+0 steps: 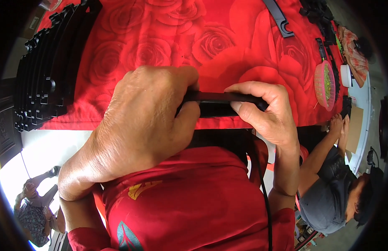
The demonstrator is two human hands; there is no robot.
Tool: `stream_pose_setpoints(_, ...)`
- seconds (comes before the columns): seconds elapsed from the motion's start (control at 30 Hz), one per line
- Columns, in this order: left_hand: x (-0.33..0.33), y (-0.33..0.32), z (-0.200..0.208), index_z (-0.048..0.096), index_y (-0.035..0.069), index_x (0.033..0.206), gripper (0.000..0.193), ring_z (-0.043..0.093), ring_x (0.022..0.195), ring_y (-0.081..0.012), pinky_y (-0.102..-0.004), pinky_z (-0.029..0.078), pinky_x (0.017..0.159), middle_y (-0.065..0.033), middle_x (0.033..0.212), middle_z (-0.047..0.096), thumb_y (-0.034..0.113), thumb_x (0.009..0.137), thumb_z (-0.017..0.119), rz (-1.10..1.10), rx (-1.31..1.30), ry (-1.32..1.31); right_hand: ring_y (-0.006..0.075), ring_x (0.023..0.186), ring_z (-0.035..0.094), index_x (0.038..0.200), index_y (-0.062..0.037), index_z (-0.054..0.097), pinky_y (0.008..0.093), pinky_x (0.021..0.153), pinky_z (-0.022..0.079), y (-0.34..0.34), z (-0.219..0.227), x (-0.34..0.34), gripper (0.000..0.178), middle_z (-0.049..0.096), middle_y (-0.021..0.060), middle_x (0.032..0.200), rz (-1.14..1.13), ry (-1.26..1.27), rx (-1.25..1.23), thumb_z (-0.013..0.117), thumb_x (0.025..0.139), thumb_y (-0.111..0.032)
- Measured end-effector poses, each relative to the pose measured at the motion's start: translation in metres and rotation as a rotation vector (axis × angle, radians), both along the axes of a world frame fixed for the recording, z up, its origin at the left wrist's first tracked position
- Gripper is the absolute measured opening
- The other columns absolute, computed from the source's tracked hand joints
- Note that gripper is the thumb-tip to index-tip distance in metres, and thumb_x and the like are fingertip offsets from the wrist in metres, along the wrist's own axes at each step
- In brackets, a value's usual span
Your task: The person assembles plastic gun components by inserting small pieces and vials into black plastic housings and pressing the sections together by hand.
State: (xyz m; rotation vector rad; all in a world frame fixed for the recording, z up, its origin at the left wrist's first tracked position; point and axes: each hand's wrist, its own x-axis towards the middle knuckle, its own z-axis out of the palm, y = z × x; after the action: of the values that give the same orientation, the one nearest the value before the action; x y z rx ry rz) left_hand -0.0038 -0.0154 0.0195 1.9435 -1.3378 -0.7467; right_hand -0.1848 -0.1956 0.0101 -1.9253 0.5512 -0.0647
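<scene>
Over the cloth (219,62), by its near edge, is the black strip (215,98), with open cloth beyond; left hand (150,113), knuckles up, and right hand (270,108) clamp it from 2 sides.

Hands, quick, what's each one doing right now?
Left hand: closed on the left end of the black strip.
Right hand: pinching its right end, thumb against fingers.

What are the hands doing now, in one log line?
left hand: grips long black piece | right hand: pinches its right end | tablecloth: red, roses | black parts: grouped at left
</scene>
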Motion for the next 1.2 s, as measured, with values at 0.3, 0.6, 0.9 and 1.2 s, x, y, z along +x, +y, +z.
stream_pose_setpoints(0.3,0.004,-0.003,0.007,0.073,-0.002,0.099,0.023,0.068,0.068,-0.0355,-0.0452,0.05,0.061,-0.0194,0.078,0.07,0.018,0.089,0.078,-0.106,-0.049,-0.232,0.0088,0.074,0.068,0.105,0.0058,0.079,0.0248,0.067,0.052,0.006,0.0,0.003,0.027,0.075,0.0072,0.079,-0.069,-0.029,-0.037,0.064,0.083,0.001)
stream_pose_setpoints(0.6,-0.002,-0.014,0.019,0.075,0.0,0.092,0.02,0.066,0.067,-0.0395,-0.0503,0.049,0.062,-0.0185,0.073,0.067,0.02,0.089,0.075,-0.212,0.149,-0.497,0.0128,0.079,0.072,0.106,0.0054,0.079,0.0282,0.073,0.056,0.014,-0.006,0.008,0.026,0.079,0.012,0.087,-0.047,-0.114,-0.06,0.068,0.083,-0.001)
stream_pose_setpoints(0.9,0.003,-0.017,0.006,0.075,0.001,0.088,0.015,0.067,0.067,-0.0379,-0.048,0.051,0.062,-0.0172,0.072,0.069,0.015,0.087,0.07,-0.133,0.093,-0.295,0.0165,0.082,0.074,0.108,0.0048,0.078,0.0293,0.075,0.057,0.017,-0.003,0.01,0.027,0.079,0.014,0.09,-0.061,-0.078,-0.037,0.073,0.083,-0.003)
stream_pose_setpoints(1.2,0.0,-0.017,0.002,0.076,0.0,0.091,0.017,0.068,0.064,-0.0358,-0.0451,0.052,0.06,-0.0179,0.07,0.068,0.014,0.084,0.069,-0.089,0.056,-0.225,0.0176,0.081,0.074,0.105,0.0042,0.079,0.0296,0.074,0.057,0.018,-0.008,0.009,0.025,0.078,0.0149,0.091,-0.088,-0.092,-0.053,0.074,0.082,-0.003)
